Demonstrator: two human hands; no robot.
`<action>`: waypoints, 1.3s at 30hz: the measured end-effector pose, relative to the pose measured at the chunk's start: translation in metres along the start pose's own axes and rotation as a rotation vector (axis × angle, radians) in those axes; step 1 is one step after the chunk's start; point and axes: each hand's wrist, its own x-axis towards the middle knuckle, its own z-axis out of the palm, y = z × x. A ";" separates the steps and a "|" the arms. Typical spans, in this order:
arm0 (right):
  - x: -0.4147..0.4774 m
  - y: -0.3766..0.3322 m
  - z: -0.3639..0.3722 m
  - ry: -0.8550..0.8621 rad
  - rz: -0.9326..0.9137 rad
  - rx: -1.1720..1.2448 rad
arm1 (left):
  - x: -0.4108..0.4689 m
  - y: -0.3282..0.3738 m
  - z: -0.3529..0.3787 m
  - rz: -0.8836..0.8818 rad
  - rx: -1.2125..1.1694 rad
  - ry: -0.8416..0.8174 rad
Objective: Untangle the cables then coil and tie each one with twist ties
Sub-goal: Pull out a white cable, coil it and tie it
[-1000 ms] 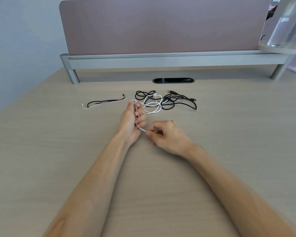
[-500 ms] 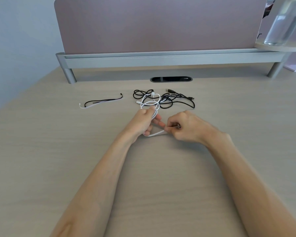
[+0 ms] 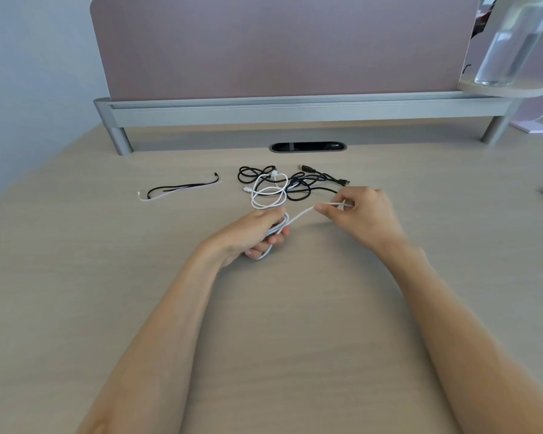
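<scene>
My left hand (image 3: 254,234) is closed around a small coil of the white cable (image 3: 269,198), whose free loops lie on the desk just beyond the fingers. A taut stretch of that cable runs right to my right hand (image 3: 362,214), which pinches it between thumb and fingers. Behind both hands a black cable (image 3: 304,182) lies tangled with the white loops, its USB plug at the back. To the left lie the twist ties (image 3: 179,189), black and white strips side by side.
The wooden desk (image 3: 76,277) ends at a grey rail (image 3: 264,109) carrying a mauve partition. A black cable slot (image 3: 308,147) sits behind the cables. A clear bottle (image 3: 508,48) stands on a round shelf at the far right, above a pale pad (image 3: 535,126).
My right hand has moved right and away from the left, drawing a length of white cable out taut. The left hand has kept its coil and shifted slightly toward me.
</scene>
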 end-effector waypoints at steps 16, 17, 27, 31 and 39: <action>-0.023 -0.035 0.029 0.310 -0.459 -0.014 | 0.016 -0.005 0.008 0.107 -0.440 0.262; -0.023 -0.036 0.029 0.300 -0.481 -0.010 | 0.017 -0.005 0.009 0.116 -0.439 0.262; -0.031 -0.048 0.046 0.220 -0.571 -0.069 | 0.016 -0.006 0.006 0.154 -0.517 0.195; -0.029 -0.044 0.051 0.154 -0.573 -0.087 | 0.016 -0.008 0.007 0.185 -0.471 0.195; -0.032 -0.046 0.051 0.103 -0.532 -0.044 | 0.020 -0.009 0.004 0.154 -0.600 0.270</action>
